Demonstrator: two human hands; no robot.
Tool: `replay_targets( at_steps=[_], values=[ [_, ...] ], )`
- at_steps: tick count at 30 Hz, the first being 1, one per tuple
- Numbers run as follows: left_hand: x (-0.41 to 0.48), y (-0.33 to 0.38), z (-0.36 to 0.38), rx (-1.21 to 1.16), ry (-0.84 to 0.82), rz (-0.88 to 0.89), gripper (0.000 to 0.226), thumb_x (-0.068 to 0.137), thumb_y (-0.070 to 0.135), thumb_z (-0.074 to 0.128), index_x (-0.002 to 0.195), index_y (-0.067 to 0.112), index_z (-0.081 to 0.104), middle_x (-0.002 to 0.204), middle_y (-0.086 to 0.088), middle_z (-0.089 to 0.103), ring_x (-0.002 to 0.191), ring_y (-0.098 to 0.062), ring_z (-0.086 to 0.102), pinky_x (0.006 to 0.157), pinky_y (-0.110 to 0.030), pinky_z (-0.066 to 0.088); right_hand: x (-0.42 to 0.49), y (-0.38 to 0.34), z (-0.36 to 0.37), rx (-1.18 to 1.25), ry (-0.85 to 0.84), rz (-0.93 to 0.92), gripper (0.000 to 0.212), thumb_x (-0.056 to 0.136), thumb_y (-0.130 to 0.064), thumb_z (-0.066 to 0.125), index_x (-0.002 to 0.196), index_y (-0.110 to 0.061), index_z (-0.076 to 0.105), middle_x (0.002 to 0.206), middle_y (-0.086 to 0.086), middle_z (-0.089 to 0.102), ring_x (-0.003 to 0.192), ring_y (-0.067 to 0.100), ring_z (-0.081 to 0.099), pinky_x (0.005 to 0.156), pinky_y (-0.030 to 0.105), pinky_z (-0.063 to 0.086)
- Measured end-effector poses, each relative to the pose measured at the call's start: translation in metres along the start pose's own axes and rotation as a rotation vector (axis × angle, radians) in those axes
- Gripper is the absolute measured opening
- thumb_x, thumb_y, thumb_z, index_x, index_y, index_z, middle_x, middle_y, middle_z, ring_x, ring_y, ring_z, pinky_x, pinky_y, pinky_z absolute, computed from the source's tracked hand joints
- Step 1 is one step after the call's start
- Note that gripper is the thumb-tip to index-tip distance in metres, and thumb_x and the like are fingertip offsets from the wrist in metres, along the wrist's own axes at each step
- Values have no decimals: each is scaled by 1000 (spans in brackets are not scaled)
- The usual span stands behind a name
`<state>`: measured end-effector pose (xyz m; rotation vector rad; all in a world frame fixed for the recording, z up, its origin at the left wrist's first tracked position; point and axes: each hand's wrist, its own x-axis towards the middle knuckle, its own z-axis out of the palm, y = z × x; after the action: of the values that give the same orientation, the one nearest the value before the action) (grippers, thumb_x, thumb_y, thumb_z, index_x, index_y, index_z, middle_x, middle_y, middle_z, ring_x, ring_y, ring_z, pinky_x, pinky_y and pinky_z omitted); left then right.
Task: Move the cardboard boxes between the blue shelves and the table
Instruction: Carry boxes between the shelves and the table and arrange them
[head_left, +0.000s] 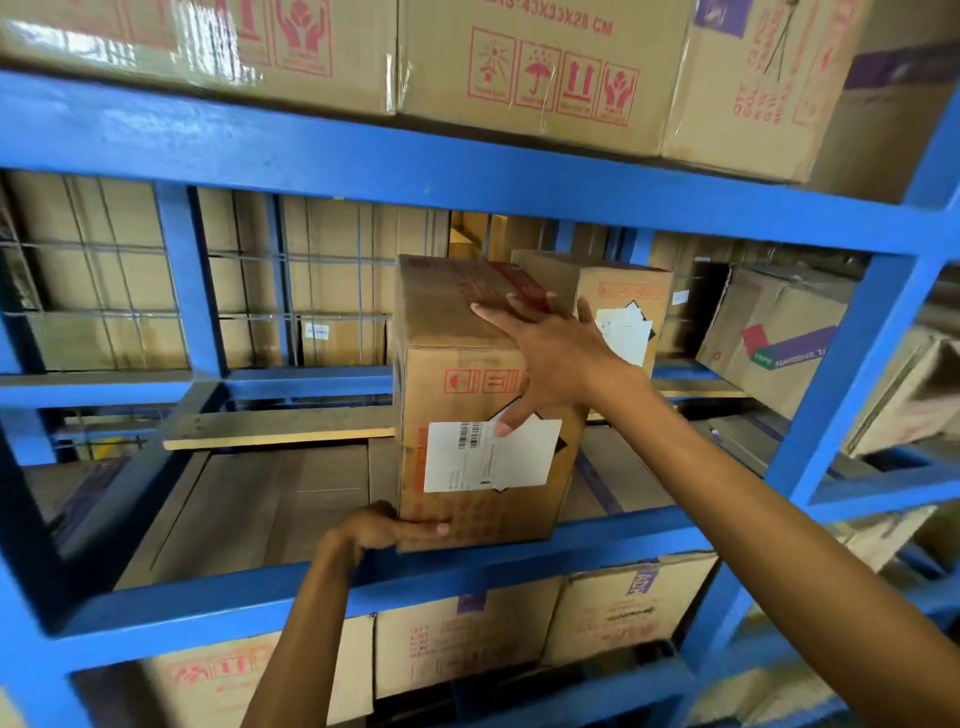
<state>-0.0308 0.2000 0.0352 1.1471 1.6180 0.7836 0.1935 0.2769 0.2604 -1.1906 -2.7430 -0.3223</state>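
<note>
A tall cardboard box (457, 415) with red print and a white label stands at the front edge of the middle level of the blue shelves (467, 571). My left hand (387, 527) grips its lower left corner from underneath. My right hand (550, 358) lies spread over its top right edge, thumb down on the label. A second, similar box (618, 301) stands just behind it to the right. The table is out of view.
Large boxes (540, 73) fill the level above, and more boxes (467, 639) sit on the level below. A printed box (774, 338) leans at the right of the middle level. A wooden plank (280, 426) and flat cardboard lie to the left of the held box.
</note>
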Motion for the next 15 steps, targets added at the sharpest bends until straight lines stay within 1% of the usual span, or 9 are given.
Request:
replay_targets(
  at_steps=[1,3,4,6,8,11,13,15],
  values=[
    [-3,0,2,-68,22,17,102,43,59,96,130,17,63,126,2,69,124,-21,60,100,-28,47,6,0,-5,47,-35,-13,143,49,-76,86,158,-50,-3,171,-1,7,157,33,11,123,61,15],
    [-12,1,8,-203,93,69,102,37,62,93,124,18,66,118,2,72,113,-16,64,85,-22,48,18,3,-11,115,-46,-14,139,51,-74,87,158,-52,-1,171,-4,8,157,30,11,123,59,20],
    [-19,3,11,-275,122,98,100,36,62,91,123,20,64,115,3,72,108,-14,64,83,-22,47,22,7,-14,130,-33,-1,137,52,-74,86,157,-54,1,171,-5,12,157,30,13,122,58,23],
    [-29,6,15,-416,193,142,104,37,61,89,127,22,56,116,1,69,108,-17,62,89,-28,49,23,16,-20,171,0,20,133,52,-75,86,157,-54,6,169,-7,22,154,28,23,119,51,32],
    [-42,9,15,-497,295,183,107,37,61,89,130,21,52,118,-4,68,107,-22,61,95,-37,51,15,24,-26,252,58,14,130,54,-71,88,158,-52,12,164,-8,34,150,25,32,118,42,35],
    [-66,8,7,-587,388,290,97,38,57,92,122,22,58,110,-6,74,110,-26,65,94,-43,55,-10,29,-27,440,132,0,125,55,-66,89,159,-45,21,151,-11,51,140,20,46,110,33,41],
    [-87,8,2,-658,410,365,94,42,52,94,125,27,57,115,-3,73,115,-27,65,92,-46,57,-35,29,-22,568,178,-23,120,56,-70,85,157,-42,28,142,-16,57,132,15,53,109,36,44],
    [-109,13,3,-685,447,467,98,46,45,93,133,34,49,124,1,68,117,-21,64,86,-43,59,-61,27,-10,683,245,-21,105,63,-68,84,152,-41,36,136,-17,62,126,11,58,108,41,48]
  ],
)
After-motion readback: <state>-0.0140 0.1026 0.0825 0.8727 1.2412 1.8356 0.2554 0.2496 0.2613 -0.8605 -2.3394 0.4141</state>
